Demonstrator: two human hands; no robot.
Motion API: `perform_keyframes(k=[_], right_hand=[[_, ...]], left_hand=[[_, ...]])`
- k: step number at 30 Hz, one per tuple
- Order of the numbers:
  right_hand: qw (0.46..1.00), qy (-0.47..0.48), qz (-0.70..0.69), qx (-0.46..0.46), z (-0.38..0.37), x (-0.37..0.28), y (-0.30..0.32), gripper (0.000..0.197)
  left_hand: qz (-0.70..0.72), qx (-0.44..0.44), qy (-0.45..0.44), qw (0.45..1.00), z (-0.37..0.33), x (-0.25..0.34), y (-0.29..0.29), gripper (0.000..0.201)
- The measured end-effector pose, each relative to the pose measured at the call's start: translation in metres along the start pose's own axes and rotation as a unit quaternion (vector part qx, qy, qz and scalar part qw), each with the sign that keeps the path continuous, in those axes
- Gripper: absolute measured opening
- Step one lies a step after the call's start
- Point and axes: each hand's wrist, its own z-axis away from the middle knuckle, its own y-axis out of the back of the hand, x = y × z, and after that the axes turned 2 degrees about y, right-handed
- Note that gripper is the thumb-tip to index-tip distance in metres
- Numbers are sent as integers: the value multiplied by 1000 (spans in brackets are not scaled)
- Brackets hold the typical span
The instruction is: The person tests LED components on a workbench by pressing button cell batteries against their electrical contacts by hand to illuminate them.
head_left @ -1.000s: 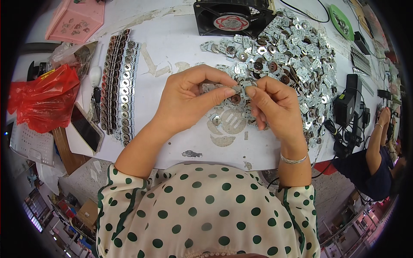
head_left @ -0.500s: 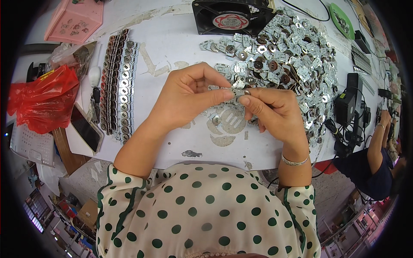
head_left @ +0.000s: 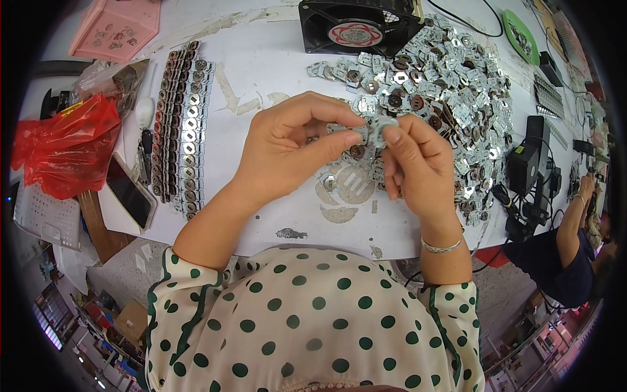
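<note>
A small silvery metal part (head_left: 380, 130), slightly blurred, is pinched between thumb and fingers of my right hand (head_left: 421, 160). Just to its left, my left hand (head_left: 281, 140) is closed with thumb and index finger almost meeting. Another small metal plate (head_left: 336, 129) shows between those fingers, mostly hidden by them. Beyond and right of both hands spreads a big heap of similar metal parts (head_left: 450, 98), some with dark brown round discs. A loose metal part (head_left: 329, 182) lies on the white tabletop below my hands.
Neat rows of assembled parts (head_left: 191, 140) stand at the left. Beyond them are a phone (head_left: 129, 193), a red plastic bag (head_left: 68, 150) and a pink box (head_left: 114, 29). A black fan (head_left: 356, 29) sits at the back. Black power adapters (head_left: 526, 160) and another person's arm (head_left: 571, 215) are at the right.
My right hand has drawn slightly right, and its metal part is now tilted upright, apart from my left fingers. My left hand has barely moved.
</note>
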Motion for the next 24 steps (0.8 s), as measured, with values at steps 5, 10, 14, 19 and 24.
perform_keyframes(k=[5,10,14,19,24], right_hand=[[998,-2,57,-11,1,-1,0,26],[1000,-7,-20,3,2,0,-3,27],[999,-28,-23,11,1,0,-4,27],[996,-42,83,16,-4,-3,6,21],[959,90,258,74,-4,-3,6,16]], left_hand=[[-164,3,-112,980,1,-5,1,21],[-83,17,-105,991,0,-6,3,18],[-85,0,-101,991,2,-4,-1,18],[-48,-12,16,999,0,-7,3,18],[-13,19,81,996,-3,-2,5,20]])
